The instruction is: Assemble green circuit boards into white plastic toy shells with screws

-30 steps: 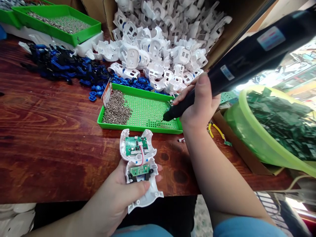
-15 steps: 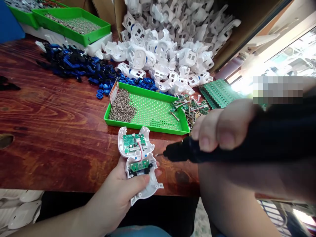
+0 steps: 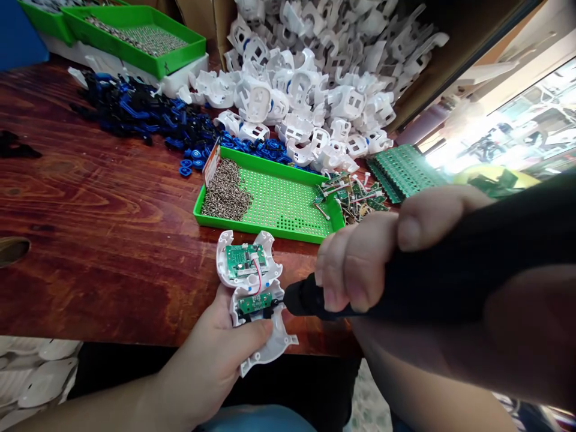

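Observation:
My left hand (image 3: 216,354) grips an open white plastic housing (image 3: 265,345) at the table's near edge. Inside it sit two small green circuit boards (image 3: 244,261) joined by a red wire. My right hand (image 3: 373,258) is wrapped round a black electric screwdriver (image 3: 472,264). Its tip touches the housing's right side beside the lower board. A green perforated tray (image 3: 274,201) with a heap of small screws (image 3: 225,195) at its left end lies just beyond the housing.
A large heap of white plastic shells (image 3: 310,84) spills from a cardboard box at the back. Blue and black small parts (image 3: 139,114) lie at the back left, near more green trays (image 3: 135,30). Loose circuit boards (image 3: 355,195) and green board panels (image 3: 400,171) lie right of the tray.
My right hand brought the screwdriver from the screw tray down and left to the housing. My left hand kept holding the housing in place.

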Tool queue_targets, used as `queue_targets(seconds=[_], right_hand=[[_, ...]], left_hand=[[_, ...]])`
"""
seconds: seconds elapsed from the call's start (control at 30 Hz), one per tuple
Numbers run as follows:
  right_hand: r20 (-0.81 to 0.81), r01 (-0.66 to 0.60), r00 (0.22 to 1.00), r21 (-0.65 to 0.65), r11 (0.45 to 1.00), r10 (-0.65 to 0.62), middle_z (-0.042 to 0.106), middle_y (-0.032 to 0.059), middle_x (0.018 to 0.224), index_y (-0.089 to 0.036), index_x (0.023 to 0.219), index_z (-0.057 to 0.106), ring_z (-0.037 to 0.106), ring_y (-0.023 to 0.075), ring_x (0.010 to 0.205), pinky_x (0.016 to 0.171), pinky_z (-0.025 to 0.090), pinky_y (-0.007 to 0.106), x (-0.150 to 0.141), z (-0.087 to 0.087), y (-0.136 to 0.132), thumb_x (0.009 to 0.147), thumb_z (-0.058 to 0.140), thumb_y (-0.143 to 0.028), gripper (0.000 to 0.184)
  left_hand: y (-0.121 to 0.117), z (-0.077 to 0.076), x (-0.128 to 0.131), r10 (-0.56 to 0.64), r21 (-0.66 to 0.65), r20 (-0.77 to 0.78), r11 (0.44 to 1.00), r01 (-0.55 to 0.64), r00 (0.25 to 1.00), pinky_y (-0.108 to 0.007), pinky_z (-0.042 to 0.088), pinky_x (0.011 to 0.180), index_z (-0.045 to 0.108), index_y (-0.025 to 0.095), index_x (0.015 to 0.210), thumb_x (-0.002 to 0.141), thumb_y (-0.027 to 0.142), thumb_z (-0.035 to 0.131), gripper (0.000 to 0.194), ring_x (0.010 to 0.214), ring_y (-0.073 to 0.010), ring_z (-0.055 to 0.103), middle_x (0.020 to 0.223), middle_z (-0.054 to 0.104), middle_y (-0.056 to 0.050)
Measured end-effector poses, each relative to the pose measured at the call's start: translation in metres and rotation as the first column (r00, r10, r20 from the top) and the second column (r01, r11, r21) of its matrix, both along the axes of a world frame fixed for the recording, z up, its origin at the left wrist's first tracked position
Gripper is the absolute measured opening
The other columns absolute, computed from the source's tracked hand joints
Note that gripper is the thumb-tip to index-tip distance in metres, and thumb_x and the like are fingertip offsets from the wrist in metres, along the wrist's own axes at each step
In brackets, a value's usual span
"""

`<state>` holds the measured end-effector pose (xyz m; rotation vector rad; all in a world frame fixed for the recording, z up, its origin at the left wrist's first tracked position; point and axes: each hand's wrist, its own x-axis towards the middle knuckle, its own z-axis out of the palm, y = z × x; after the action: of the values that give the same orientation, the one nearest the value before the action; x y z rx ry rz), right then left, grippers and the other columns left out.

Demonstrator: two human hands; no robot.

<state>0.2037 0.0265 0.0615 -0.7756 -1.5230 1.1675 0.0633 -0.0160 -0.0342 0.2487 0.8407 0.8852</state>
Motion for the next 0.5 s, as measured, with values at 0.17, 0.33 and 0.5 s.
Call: queue_targets(seconds=[0.17,0.33,0.5], right_hand=[[-0.058,-0.058,0.997,-0.008,0.998,0.058,0.056,0.0002,0.056,-0.025,0.075,0.058,0.057,0.0179,0.049,0.049,0.05,0.035,0.006,-0.003,0.002,0.067,0.065,-0.066,0.043],[0.016,-0.163,0.986,-0.041,0.986,0.164,0.059,0.0013,0.059,-0.025,0.076,0.061,0.06,0.0189,0.053,0.054,0.052,0.038,0.016,-0.001,0.004,0.069,0.068,-0.06,0.037],[-0.077,-0.002,0.997,0.122,0.993,0.011,0.057,-0.0038,0.054,-0.026,0.076,0.062,0.055,0.014,0.044,0.048,0.05,0.032,0.029,-0.004,0.016,0.075,0.07,-0.043,0.018]], left_hand=[[-0.001,0.004,0.0,0.031,-0.003,0.007,1.0,-0.031,0.999,-0.027,0.049,0.07,0.038,0.026,0.137,0.071,0.011,0.073,0.076,0.084,-0.02,0.068,0.094,0.076,-0.002],[0.0,0.003,-0.002,0.025,-0.016,-0.014,1.0,-0.025,1.0,-0.029,0.049,0.073,0.051,0.027,0.129,0.068,0.013,0.076,0.067,0.074,-0.0185,0.068,0.087,0.076,0.0],[0.003,0.002,-0.005,-0.074,-0.086,-0.046,0.994,0.07,0.996,-0.026,0.05,0.061,0.064,0.019,0.108,0.065,0.016,0.079,0.046,0.067,-0.0186,0.067,0.077,0.076,-0.003]])
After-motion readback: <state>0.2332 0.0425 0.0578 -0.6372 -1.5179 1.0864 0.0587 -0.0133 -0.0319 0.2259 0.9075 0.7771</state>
